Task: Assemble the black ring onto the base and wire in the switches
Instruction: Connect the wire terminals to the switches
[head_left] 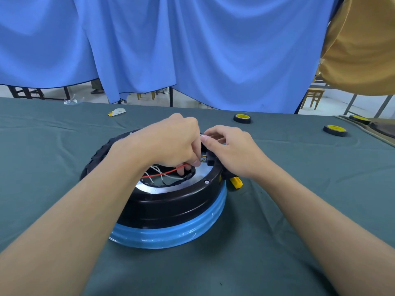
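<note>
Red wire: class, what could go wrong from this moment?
1. The left hand pinches the red wire close to the switch terminals; it could slip or bend one.
2. The right hand holds the switch at the rim of the black ring, so it may shift.
3. Loose white wires beneath could snag.

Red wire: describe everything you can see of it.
The red wire is thin, plastic-insulated and slack. It arcs across the central opening of the black ring, above the white wires. The left hand pinches one end beside the brass terminals of the switch; the other end passes behind the left forearm.
</note>
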